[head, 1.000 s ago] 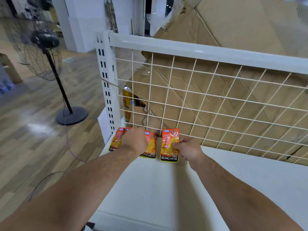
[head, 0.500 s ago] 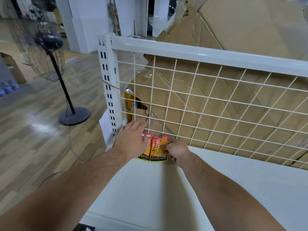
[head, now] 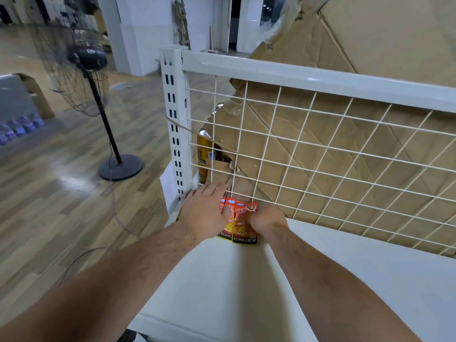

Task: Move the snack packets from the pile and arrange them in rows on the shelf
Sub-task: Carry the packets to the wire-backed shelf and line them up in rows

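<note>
Orange snack packets [head: 240, 222] marked KONCHEW lie side by side at the back left corner of the white shelf [head: 246, 280], against the wire mesh back. My left hand [head: 206, 213] lies flat with straight fingers over the leftmost packets, hiding most of them. My right hand [head: 267, 219] has its fingers curled at the right edge of the rightmost packet and pinches it. No pile of packets is in view.
A white wire mesh panel [head: 320, 154] with a top rail closes the shelf's back. Flattened cardboard [head: 345, 58] leans behind it, with a yellow can [head: 204, 154] at the left post. A standing fan [head: 86, 70] is on the wooden floor to the left.
My right hand slid the rightmost packet left until it sits tight against the others. My left hand flattened over the left packets and stayed there.
</note>
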`<state>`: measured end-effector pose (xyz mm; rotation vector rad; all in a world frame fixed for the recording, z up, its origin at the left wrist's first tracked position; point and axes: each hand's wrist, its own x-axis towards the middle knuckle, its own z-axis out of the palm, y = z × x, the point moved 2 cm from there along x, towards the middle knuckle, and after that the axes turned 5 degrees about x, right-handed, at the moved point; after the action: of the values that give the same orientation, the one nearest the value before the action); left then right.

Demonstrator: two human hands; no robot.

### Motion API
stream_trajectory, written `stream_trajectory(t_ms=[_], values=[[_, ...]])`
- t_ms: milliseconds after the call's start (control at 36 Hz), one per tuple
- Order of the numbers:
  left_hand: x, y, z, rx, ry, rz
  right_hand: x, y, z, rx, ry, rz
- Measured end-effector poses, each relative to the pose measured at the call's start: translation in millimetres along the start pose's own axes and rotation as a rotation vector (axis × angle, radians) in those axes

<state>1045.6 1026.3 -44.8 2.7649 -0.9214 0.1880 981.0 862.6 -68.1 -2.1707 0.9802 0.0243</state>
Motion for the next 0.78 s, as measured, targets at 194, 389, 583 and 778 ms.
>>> stream_trajectory(t_ms=[194,389,583,778], values=[[1,1,-1,0.003,-0.022,0.003,-3,-3,0,-0.104,0.015,-0.004],[-2,9,-5,0.035,-0.030,0.032,-5,1,-2,-0.240,0.077,-0.040],[1,24,-2,0.042,-0.078,0.142,-24,11,-16,-0.288,0.120,-0.223],[-1,66,19,0.003,-0.115,0.289,-54,55,-43,-0.577,0.085,-0.359]])
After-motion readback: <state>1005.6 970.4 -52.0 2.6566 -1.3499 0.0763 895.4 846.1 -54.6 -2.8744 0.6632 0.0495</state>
